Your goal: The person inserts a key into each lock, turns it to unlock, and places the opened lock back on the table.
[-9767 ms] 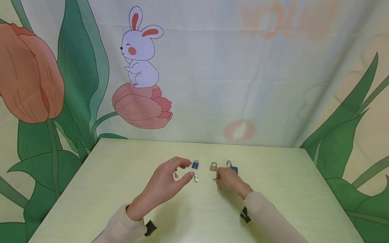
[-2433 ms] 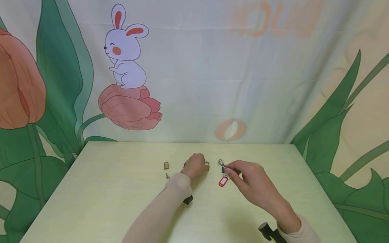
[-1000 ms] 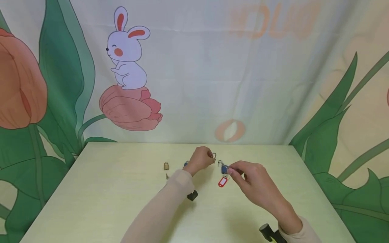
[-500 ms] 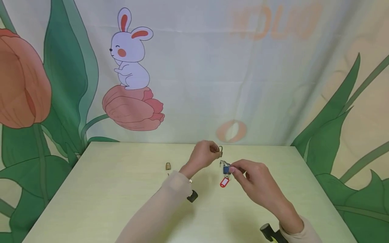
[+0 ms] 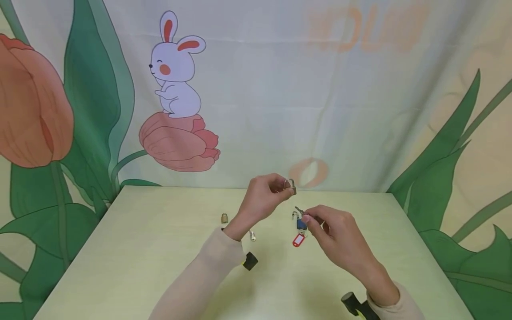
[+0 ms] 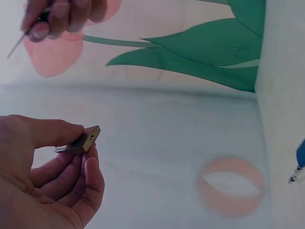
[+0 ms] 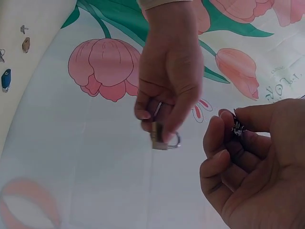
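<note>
My left hand (image 5: 260, 198) pinches a brass padlock (image 5: 294, 190) by its body, raised above the table's far edge. Its shackle looks closed, and the keyhole end of the padlock (image 6: 90, 138) shows in the left wrist view. Lower and to the right, my right hand (image 5: 338, 233) pinches a small metal key (image 5: 298, 209) between thumb and forefinger, its blade pointing up and left. The key's head is mostly covered by the fingers. Just beyond the right fingertips lies a blue padlock (image 5: 301, 224) with its shackle open and a red key tag (image 5: 298, 240) below it.
Another brass padlock (image 5: 225, 218) lies on the table (image 5: 160, 249) left of my left wrist. Small keys (image 5: 252, 236) lie beside that wrist. A second blue padlock (image 7: 6, 80) shows in the right wrist view. A printed curtain (image 5: 256, 111) hangs behind the table.
My left hand has picked the brass padlock off the table and carried it up and right. My right hand stays nearly in place; its key now points more upward.
</note>
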`<state>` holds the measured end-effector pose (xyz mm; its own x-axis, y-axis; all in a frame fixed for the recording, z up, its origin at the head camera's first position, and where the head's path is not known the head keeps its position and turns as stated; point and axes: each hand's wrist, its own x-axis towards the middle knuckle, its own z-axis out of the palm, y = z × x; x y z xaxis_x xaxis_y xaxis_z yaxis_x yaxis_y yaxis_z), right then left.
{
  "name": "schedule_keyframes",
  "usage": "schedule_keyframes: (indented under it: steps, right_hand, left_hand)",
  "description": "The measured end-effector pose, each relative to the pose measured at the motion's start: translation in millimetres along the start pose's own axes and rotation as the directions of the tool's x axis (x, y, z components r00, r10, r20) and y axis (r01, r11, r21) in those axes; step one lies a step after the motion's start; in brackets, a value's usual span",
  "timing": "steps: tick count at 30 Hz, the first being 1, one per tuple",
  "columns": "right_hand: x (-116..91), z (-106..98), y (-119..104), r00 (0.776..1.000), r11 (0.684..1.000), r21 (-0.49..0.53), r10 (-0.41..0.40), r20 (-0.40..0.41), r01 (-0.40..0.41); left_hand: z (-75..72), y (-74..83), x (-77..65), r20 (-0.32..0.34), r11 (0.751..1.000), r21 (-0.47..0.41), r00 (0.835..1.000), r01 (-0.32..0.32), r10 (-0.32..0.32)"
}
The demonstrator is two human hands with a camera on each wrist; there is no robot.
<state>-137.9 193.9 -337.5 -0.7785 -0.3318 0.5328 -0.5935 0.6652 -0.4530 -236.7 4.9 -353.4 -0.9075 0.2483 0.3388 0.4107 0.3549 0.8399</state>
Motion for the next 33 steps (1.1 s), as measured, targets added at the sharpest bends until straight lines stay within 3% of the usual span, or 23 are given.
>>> schedule_keyframes:
  steps: [6, 12, 19, 27, 33]
  right_hand:
    - [2.4, 1.5, -4.2, 0.999, 1.0, 0.017, -0.016, -0.037, 0.017]
    - [5.8, 5.1, -8.0, 0.997, 0.998, 0.044, -0.035, -0.066, 0.038]
    - [9.9, 10.8, -12.0, 0.99, 0.992, 0.069, -0.096, -0.104, 0.104]
    - [13.7, 17.0, -17.8, 0.987, 0.986, 0.103, -0.117, -0.113, 0.129]
    - [15.2, 24.7, -21.1, 0.982, 0.987, 0.088, -0.12, -0.146, 0.134]
  left_hand:
    - [-11.5, 13.9, -11.9, -0.036, 0.988, -0.148, 0.998, -0.053, 0.048]
    - [-20.2, 17.3, -24.0, -0.069, 0.954, -0.295, 0.997, -0.053, 0.034]
    - [-28.0, 24.8, -39.8, -0.081, 0.885, -0.463, 0.997, -0.047, 0.011]
    - [-32.9, 27.7, -55.1, -0.096, 0.85, -0.525, 0.995, -0.033, -0.02]
    - [-35.9, 29.7, -61.1, -0.076, 0.766, -0.643, 0.995, 0.002, -0.066]
